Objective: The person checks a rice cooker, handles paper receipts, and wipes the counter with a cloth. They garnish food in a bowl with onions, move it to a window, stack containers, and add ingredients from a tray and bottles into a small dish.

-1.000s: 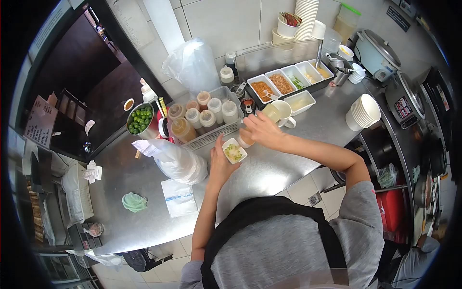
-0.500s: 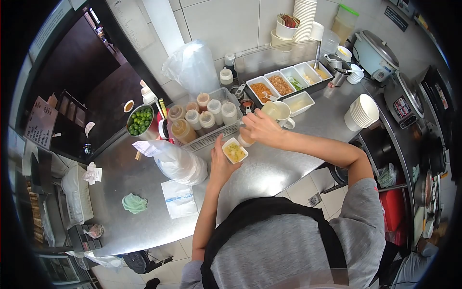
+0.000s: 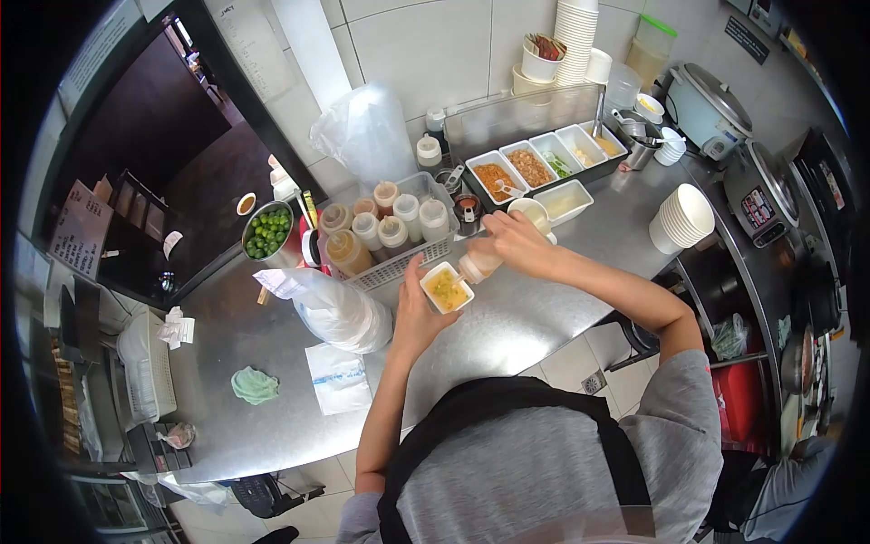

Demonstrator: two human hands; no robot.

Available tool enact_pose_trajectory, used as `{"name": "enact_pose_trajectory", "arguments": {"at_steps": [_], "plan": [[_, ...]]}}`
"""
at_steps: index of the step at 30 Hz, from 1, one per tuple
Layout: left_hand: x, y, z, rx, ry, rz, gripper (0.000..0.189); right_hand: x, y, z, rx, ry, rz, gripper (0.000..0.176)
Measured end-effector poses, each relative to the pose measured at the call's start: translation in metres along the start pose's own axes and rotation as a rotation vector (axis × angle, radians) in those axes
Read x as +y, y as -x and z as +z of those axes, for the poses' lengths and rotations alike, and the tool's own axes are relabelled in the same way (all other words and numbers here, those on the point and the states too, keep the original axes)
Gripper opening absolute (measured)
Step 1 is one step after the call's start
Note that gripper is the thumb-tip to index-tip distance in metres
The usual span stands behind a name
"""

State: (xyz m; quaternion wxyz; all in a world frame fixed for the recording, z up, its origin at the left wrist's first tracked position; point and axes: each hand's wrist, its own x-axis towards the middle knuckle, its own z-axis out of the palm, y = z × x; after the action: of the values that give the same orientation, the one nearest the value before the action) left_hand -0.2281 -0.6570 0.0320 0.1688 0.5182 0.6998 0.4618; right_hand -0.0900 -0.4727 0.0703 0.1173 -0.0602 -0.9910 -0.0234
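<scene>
Mid-frame, the left hand (image 3: 412,313) gripped a small white dish (image 3: 446,287) of sauce, while the right hand (image 3: 517,243) squeezed a tilted sauce bottle (image 3: 478,266) over it.

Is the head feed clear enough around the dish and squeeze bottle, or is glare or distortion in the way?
Head view: strong fisheye bending, with black corners; soft glare on the steel counter; the dish in the left hand and the squeeze bottle in the right hand are evenly lit and sharp.
</scene>
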Motion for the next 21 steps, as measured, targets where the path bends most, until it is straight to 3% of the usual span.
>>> {"name": "enact_pose_trajectory", "arguments": {"at_steps": [5, 9, 11, 13, 16, 20, 21], "plan": [[0.033, -0.006, -0.03, -0.067, 0.185, 0.002, 0.102, 0.024, -0.003, -0.014, -0.254, -0.805, 0.088, 0.063], [0.07, -0.01, -0.075, -0.134, 0.293, -0.039, 0.1, 0.027, -0.022, -0.034, -0.273, -1.285, 0.267, 0.064], [0.082, -0.01, -0.1, -0.143, 0.306, -0.036, 0.1, 0.025, -0.043, -0.05, -0.082, -1.385, 0.235, 0.068], [0.09, -0.009, -0.126, -0.153, 0.326, -0.032, 0.1, 0.031, -0.07, -0.052, 0.086, -1.417, 0.292, 0.067], [0.095, -0.008, -0.169, -0.12, 0.335, -0.053, 0.101, 0.043, -0.118, -0.027, 0.391, -1.159, 0.23, 0.067], [0.077, -0.006, -0.231, 0.038, 0.223, -0.058, 0.098, 0.066, -0.171, 0.043, 0.463, -1.104, 0.202, 0.067], [0.067, -0.006, -0.247, 0.084, 0.202, -0.084, 0.098, 0.064, -0.176, 0.047, 0.442, -1.007, 0.278, 0.068]]}}
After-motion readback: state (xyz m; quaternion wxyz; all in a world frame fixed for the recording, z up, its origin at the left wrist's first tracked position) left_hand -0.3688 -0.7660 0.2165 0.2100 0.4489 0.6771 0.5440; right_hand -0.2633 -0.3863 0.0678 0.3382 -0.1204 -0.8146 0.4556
